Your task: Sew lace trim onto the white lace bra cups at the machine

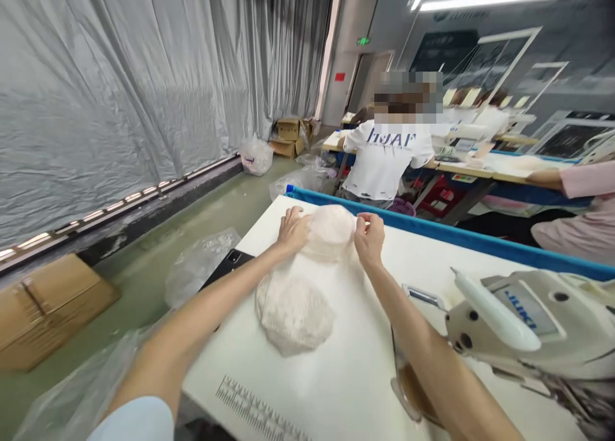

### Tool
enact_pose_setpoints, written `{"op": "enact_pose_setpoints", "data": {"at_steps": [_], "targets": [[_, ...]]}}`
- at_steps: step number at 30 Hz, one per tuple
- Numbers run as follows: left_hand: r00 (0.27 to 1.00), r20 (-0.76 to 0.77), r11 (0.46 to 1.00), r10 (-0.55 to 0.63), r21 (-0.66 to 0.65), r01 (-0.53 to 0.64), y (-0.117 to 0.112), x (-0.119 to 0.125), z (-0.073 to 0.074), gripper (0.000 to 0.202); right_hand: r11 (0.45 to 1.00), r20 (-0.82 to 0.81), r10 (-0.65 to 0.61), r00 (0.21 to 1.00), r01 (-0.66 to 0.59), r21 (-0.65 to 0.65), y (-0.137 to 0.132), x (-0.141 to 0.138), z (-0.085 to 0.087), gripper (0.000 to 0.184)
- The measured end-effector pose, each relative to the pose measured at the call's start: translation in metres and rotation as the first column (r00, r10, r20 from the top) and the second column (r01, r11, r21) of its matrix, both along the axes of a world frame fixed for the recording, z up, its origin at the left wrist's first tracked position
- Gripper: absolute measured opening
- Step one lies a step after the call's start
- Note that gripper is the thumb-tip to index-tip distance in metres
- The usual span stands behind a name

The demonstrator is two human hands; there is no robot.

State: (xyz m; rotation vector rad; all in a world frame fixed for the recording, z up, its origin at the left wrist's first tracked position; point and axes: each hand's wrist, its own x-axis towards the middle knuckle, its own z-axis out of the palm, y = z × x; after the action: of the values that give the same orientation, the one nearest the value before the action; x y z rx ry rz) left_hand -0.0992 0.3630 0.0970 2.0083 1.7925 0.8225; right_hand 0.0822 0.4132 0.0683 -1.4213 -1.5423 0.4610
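A pale pink, rounded cup-shaped fabric piece [331,223] lies near the far edge of the white sewing table [355,370], with more pale layers under it. At its left side is my left hand [291,231], fingers bent and the thumb side against its edge. My right hand [369,239] pinches the right edge between thumb and fingers. Closer to me rests a pile of off-white, lace-like rounded fabric pieces [295,316], apart from both hands. What lies under the fingertips is partly hidden.
A JUKI sewing machine [523,319] stands at the right, beside my right forearm. A black phone [230,261] lies at the table's left edge. A blue trough [432,226] runs along the far edge. Beyond it sits a co-worker in a white shirt [384,159]. Cardboard box [48,306] at left.
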Motion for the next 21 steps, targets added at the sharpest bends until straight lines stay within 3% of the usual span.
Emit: {"op": "enact_pose_setpoints", "data": {"at_steps": [2,4,6,8,13,21], "targets": [[0.991,-0.033,0.991,-0.129,-0.038,0.128,-0.041,-0.005,0.009,0.032,0.986,0.05,0.167,0.985,-0.167,-0.01,-0.037,0.0,0.002,0.021],[0.967,-0.056,0.966,-0.248,-0.089,0.243,-0.084,-0.008,0.012,0.027,0.937,0.104,0.35,0.931,-0.348,-0.044,-0.079,0.002,0.003,0.018],[0.926,-0.114,0.927,-0.36,-0.16,0.34,-0.12,-0.007,0.009,0.027,0.885,0.146,0.466,0.873,-0.46,-0.072,-0.121,0.005,0.003,0.017],[0.901,-0.141,0.904,-0.41,-0.194,0.381,-0.141,-0.003,0.0,0.026,0.854,0.183,0.521,0.834,-0.511,-0.102,-0.154,0.01,0.001,0.017],[0.923,-0.123,0.926,-0.364,-0.154,0.344,-0.146,0.006,-0.017,0.018,0.83,0.272,0.557,0.784,-0.539,-0.144,-0.197,0.022,-0.004,0.013],[0.945,0.07,0.933,-0.32,-0.146,0.327,-0.143,-0.003,-0.011,0.017,0.859,0.414,0.493,0.765,-0.504,-0.09,-0.197,0.014,-0.017,0.02]]}}
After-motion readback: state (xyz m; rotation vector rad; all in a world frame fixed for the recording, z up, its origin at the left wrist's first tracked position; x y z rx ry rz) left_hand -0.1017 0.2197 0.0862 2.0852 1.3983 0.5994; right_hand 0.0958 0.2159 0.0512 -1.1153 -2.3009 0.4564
